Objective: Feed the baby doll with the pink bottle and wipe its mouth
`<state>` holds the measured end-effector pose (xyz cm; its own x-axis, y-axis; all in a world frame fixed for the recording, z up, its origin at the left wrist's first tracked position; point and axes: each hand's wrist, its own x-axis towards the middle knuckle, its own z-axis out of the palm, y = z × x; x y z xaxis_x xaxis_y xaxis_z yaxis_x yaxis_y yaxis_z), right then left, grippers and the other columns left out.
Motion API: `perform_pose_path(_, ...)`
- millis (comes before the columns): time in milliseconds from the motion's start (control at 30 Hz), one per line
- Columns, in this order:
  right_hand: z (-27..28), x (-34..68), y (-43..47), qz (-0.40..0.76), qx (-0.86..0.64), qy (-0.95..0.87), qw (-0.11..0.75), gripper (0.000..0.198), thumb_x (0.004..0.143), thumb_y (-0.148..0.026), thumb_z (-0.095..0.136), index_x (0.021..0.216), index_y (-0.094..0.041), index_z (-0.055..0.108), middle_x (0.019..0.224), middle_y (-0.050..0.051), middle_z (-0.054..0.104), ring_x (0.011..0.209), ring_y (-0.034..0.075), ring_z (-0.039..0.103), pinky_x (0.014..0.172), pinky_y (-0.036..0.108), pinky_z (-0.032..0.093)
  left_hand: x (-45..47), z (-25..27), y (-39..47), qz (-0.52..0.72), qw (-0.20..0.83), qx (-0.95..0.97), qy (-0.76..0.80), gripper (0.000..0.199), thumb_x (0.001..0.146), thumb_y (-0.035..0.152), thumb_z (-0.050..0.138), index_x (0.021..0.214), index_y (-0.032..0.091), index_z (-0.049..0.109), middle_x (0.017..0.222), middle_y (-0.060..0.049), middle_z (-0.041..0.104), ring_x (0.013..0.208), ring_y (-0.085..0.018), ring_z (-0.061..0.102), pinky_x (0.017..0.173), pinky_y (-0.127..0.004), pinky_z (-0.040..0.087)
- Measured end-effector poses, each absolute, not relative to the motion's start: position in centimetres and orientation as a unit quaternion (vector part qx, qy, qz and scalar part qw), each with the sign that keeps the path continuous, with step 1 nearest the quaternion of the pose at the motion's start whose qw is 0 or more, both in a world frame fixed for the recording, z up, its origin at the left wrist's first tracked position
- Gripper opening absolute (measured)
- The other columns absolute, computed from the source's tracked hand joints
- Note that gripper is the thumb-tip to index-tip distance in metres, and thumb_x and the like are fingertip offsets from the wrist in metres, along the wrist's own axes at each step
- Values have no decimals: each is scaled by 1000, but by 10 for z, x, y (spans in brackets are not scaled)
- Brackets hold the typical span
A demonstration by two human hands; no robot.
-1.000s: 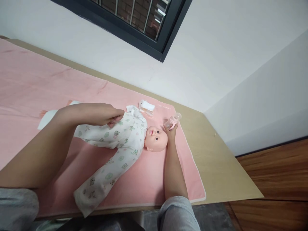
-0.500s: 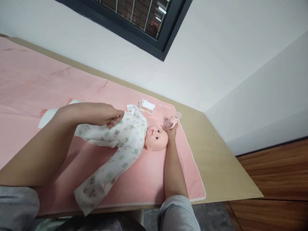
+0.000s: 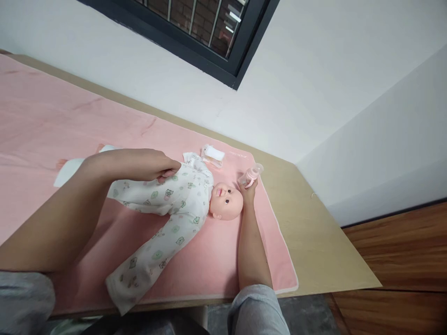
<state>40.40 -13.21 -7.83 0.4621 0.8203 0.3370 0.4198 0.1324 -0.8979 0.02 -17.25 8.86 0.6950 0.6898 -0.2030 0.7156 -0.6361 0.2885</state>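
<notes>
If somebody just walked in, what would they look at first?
Probably the doll, lying face up on the pink blanket near the middle, with dark eyes on its bald head. Next might be the clear bottle in the right hand, just past the doll's head. The dark-framed window stands out against the white wall at the top.

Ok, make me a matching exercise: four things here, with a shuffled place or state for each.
1. bottle
2. left hand
3. doll
4. window frame

A. dark, set in the white wall
B. held in the right hand
C. lying face up on the pink mat
D. curled, at the doll's torso

Pairs: 1-B; 2-D; 3-C; 4-A
</notes>
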Motion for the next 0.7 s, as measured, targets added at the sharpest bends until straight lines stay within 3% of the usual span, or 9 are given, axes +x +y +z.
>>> perform_pose_path(400,-77,403,-134,182,-632,-484,577,97,64,-41,75,146,-19,28,139,16,50,120,25,55,102,39,44,2,95,-179,-33,241,860,449,15,85,13,36,77,17,47,73,1,54,60,-10,34,59,-27,26)
perform_pose_path(700,-83,405,-131,184,-628,-464,597,96,63,-41,76,144,-20,28,139,16,52,118,25,56,102,41,44,-18,87,-166,-19,233,864,446,12,81,13,40,76,17,51,71,2,58,55,-10,35,56,-26,27)
